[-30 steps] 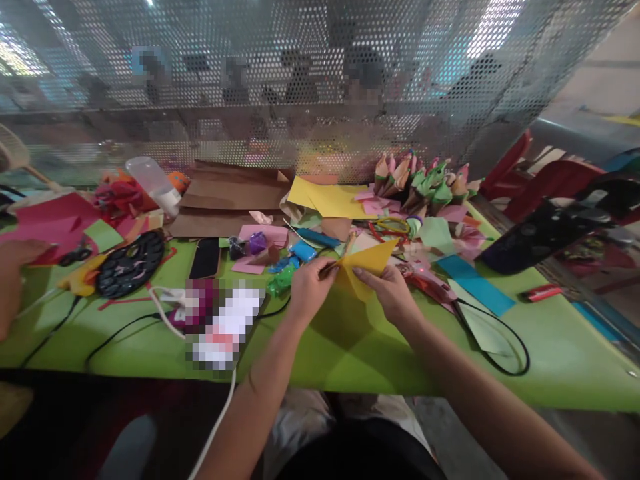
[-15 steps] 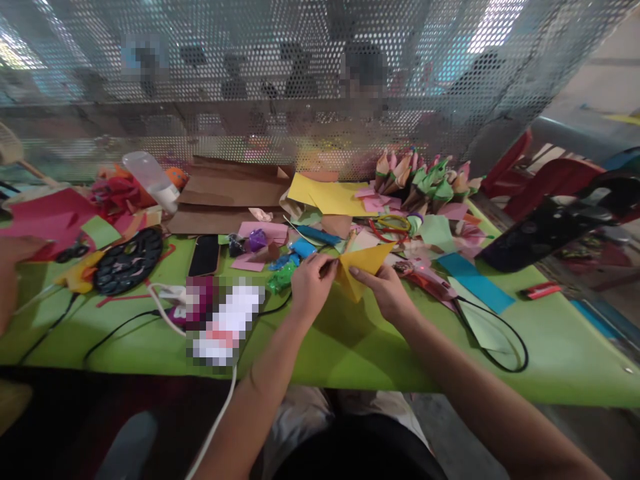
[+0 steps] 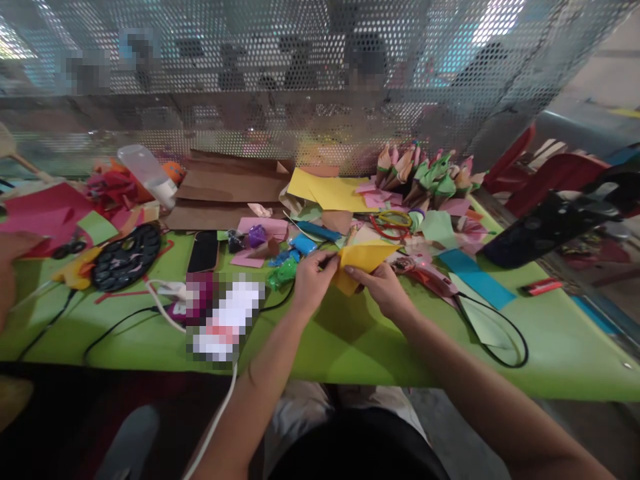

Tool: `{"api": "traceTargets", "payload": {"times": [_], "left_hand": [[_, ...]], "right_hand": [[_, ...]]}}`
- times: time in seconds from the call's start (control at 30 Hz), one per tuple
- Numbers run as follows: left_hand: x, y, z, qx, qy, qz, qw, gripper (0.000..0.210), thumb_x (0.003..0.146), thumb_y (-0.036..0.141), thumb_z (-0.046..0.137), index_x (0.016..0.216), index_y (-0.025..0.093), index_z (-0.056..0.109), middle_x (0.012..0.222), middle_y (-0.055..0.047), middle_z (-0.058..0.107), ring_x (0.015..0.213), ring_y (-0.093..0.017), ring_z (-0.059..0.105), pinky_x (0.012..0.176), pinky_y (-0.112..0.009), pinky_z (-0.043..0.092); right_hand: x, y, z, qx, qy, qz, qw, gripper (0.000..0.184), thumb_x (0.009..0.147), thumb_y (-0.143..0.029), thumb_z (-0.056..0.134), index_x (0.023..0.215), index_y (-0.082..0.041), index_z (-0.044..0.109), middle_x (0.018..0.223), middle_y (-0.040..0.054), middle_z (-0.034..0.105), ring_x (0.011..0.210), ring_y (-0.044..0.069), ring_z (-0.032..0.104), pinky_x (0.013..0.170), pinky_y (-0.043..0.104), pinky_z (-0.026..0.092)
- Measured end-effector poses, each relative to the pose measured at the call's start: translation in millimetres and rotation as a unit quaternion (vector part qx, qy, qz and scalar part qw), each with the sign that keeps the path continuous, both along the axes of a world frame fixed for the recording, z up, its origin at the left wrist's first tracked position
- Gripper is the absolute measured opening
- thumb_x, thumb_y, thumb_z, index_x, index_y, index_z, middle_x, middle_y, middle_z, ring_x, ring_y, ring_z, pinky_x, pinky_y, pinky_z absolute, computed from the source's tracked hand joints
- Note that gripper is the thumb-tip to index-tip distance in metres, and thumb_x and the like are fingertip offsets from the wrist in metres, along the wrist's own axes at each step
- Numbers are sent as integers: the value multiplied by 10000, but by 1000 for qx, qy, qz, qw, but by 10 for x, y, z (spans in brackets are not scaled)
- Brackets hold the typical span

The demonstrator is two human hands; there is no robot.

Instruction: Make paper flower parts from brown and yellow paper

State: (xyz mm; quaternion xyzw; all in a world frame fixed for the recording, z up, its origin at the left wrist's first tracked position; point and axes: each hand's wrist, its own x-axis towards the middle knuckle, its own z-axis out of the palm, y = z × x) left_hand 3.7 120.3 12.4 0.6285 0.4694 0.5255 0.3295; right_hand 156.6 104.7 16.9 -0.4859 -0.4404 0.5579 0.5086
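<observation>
A sheet of yellow paper (image 3: 367, 257), bent into a pointed, cone-like shape, is held above the green table (image 3: 335, 350) between both hands. My left hand (image 3: 315, 277) pinches its left edge with thumb and fingertips. From the right, my right hand (image 3: 383, 287) grips it, the thumb on the near face and the other fingers partly hidden behind. Just left of my left hand lie a crinkled green wrapper (image 3: 283, 275) and a blue piece (image 3: 303, 244). Close to my right hand is a pink glue gun (image 3: 435, 279) with a black cord.
Paper cones (image 3: 425, 175) bunch at the back right beside yellow sheets (image 3: 330, 190) and brown paper (image 3: 233, 183). A dark bottle (image 3: 543, 223) stands at right. Leftward are a phone (image 3: 204, 252), a black palette (image 3: 127, 259), scissors (image 3: 70, 248), cables and another person's arm (image 3: 13, 267).
The yellow paper has turned and folded over more, its tip now lower and pointing further right. Both hands keep hold of it and have shifted only slightly.
</observation>
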Motion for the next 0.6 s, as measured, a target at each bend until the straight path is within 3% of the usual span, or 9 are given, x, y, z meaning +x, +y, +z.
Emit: {"api": "traceTargets", "payload": {"times": [0.23, 0.47, 0.6], "left_hand": [[-12, 23, -11, -58, -51, -45, 996, 207, 857, 206, 652, 1013, 183, 786, 1031, -58, 796, 921, -204, 724, 854, -317, 571], [12, -19, -7, 25, 69, 41, 996, 214, 803, 76, 658, 955, 185, 762, 938, -68, 769, 846, -195, 701, 815, -318, 553], [47, -31, -25, 44, 84, 59, 994, 205, 790, 59, 662, 930, 190, 736, 939, -73, 760, 850, -202, 695, 797, -319, 542]], "right_hand": [[33, 13, 43, 7, -17, 6, 1000, 438, 487, -486, 906, 731, -161, 744, 659, 34, 692, 532, 128, 531, 461, 260, 459], [22, -24, 82, -7, -8, 22, 1000, 483, 471, -496, 911, 768, -162, 726, 661, 24, 677, 554, 145, 566, 456, 255, 456], [-16, -29, 88, -15, -14, 18, 1000, 498, 426, -481, 932, 731, -170, 693, 595, -14, 614, 485, 102, 475, 415, 237, 388]]}}
